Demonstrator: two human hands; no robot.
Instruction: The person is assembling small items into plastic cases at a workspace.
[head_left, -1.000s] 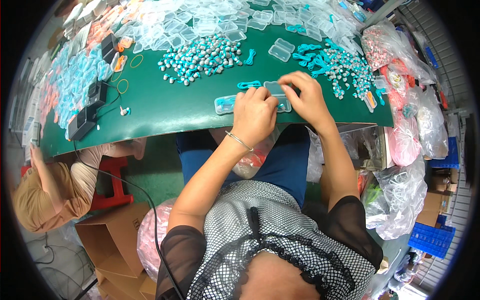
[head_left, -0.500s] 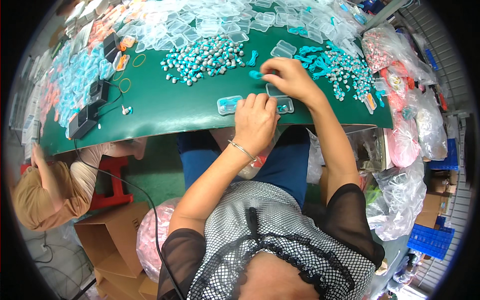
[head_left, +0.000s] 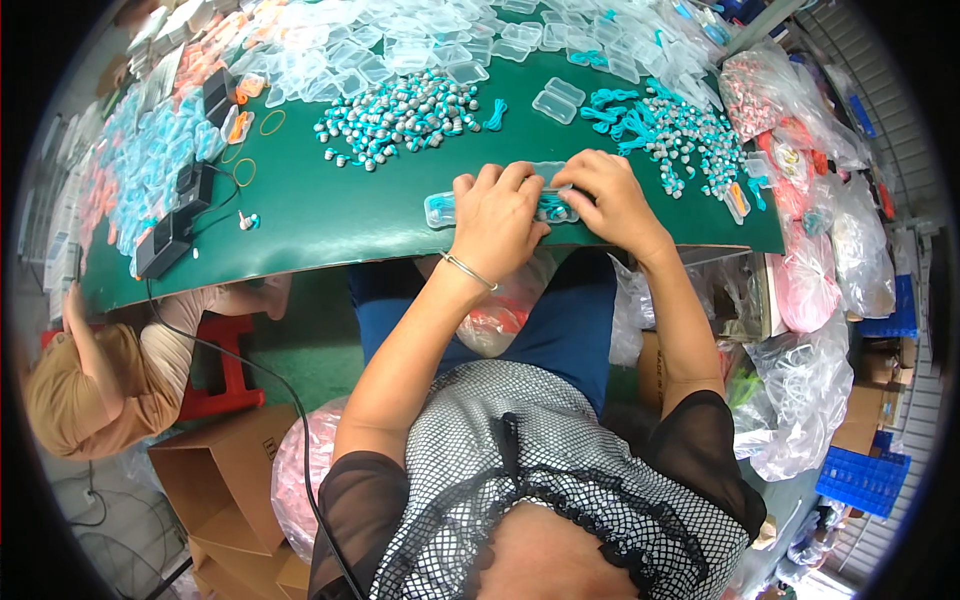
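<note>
An open clear plastic case (head_left: 569, 214) lies near the table's front edge, its lid (head_left: 546, 168) folded back on the far side. Inside it is a bundle of teal cord (head_left: 552, 206). My left hand (head_left: 497, 215) bends over the case's left part, fingers curled down on it and hiding much of it. From the right, my right hand (head_left: 612, 200) pinches at the cord inside the case; its fingertips are partly hidden. Left of my left hand, another clear case (head_left: 438, 209) with teal cord in it shows partly.
Beyond my hands lie a pile of grey-and-teal small pieces (head_left: 400, 118), a loose teal cord bundle (head_left: 495, 115) and an empty case (head_left: 558, 101). More teal cords (head_left: 615, 118) lie right. Clear cases (head_left: 400, 60) cover the back; black boxes (head_left: 168, 240) stand left. A person (head_left: 100, 385) sits at left.
My right hand has come down and toward me, bringing the teal cord from above the table into the open case. My left hand and the cases have shifted slightly left.
</note>
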